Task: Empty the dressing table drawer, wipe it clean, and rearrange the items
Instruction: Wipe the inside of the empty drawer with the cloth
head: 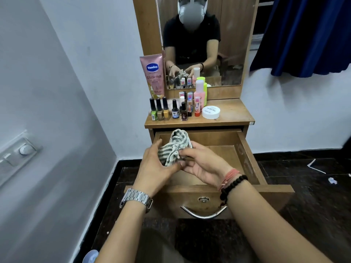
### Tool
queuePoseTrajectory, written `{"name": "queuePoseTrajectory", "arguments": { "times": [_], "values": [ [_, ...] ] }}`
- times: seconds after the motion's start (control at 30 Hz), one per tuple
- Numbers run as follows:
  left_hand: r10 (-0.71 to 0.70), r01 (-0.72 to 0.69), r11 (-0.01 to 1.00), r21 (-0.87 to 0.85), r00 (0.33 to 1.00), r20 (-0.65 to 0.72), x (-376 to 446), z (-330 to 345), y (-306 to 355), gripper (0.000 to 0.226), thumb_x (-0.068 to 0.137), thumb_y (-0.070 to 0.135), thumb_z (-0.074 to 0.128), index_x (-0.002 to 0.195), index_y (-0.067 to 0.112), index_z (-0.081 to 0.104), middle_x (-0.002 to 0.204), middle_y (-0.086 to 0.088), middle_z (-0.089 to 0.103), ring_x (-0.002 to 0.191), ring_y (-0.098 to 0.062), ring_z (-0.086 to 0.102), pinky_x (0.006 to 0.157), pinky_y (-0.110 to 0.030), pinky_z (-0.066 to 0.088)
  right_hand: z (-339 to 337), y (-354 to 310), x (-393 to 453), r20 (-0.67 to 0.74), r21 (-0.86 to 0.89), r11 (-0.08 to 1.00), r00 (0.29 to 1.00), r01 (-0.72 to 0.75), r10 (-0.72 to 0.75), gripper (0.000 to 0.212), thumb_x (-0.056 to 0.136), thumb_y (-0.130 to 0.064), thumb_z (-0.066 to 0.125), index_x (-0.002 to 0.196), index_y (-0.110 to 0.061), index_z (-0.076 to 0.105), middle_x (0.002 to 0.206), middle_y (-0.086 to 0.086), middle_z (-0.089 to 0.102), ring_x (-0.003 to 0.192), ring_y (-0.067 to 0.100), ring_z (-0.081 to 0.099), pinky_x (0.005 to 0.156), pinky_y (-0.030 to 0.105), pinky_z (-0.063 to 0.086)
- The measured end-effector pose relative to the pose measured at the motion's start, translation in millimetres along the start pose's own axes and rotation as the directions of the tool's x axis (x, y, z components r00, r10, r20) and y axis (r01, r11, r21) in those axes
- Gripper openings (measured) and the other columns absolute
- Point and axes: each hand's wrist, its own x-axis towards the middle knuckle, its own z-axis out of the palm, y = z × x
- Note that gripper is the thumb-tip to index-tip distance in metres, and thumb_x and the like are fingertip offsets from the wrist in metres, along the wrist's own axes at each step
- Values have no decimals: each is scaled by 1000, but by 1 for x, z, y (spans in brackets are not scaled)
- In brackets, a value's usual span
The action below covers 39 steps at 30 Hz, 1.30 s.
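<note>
The dressing table (231,111) has its drawer (247,156) pulled open. Above the drawer's left half, the left hand (157,168) and right hand (203,164) both grip a bunched striped cloth (175,147). Nail polish bottles (167,111) line the tabletop's front-left edge.

Cloth (175,147) above open drawer (247,149)
</note>
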Motion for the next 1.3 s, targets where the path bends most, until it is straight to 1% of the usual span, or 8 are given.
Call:
{"name": "queuePoseTrajectory", "arguments": {
  "times": [0.27,0.43,0.57,0.67,0.73,0.87,1.0,1.3],
  "values": [
    [118,-112,993,45,980,-160,8,3,30,22,80,16,66,97,29,60,89,17,66,81,-4,61,63,-12,45,-28,6,-33,-40,191,980,998,51,-45,36,90,4,49,116,-19,56,103,6,72,97,18,69,77,30,58],
    [-33,61,821,-567,998,59,19,-7,54,18,88,8,56,96,21,64,94,0,73,78,-12,69,59,-25,55,-56,-7,-41,-181,-256,959,968,122,-171,73,78,-26,74,141,-26,38,137,-7,46,120,13,53,103,42,43],
    [-56,233,703,-672,960,274,36,-7,58,15,89,7,55,101,14,62,96,-6,71,82,-16,65,68,-29,56,-59,-12,-42,87,177,983,994,47,-63,52,80,-18,67,129,-10,53,120,9,67,110,21,65,86,33,54],
    [-37,53,991,-125,991,131,45,11,48,39,85,15,65,122,19,52,126,-5,57,105,-13,58,86,-30,53,-60,-10,-39,-27,233,963,991,133,-130,28,90,0,56,118,-1,58,109,15,71,99,22,69,74,26,58],
    [161,-159,952,260,987,12,42,21,44,65,78,15,68,137,23,41,139,0,44,126,-15,43,106,-38,40,-60,-9,-38,-124,181,969,981,168,-147,23,92,3,53,113,1,60,105,17,71,91,22,71,71,26,59],
    [340,-388,921,41,850,403,33,40,39,82,73,7,72,142,28,35,137,9,43,121,0,44,102,-12,36,-62,-11,-39,-166,172,963,970,206,-178,16,93,3,52,103,0,63,95,15,74,85,19,72,70,24,58],
    [430,-448,893,44,878,209,37,46,29,45,84,17,67,124,34,55,115,20,62,104,5,57,87,-14,45,-65,-14,-44,-78,132,977,985,165,-155,19,95,-8,54,111,-1,62,100,11,74,93,18,70,78,25,58],
    [190,-227,600,767,972,139,72,32,3,19,87,35,54,103,25,55,101,-1,64,88,-25,62,66,-32,50,-78,-19,-46,-302,-325,936,923,136,-239,39,92,-22,60,130,-17,52,117,2,64,99,11,61,82,26,52]
  ]
}}
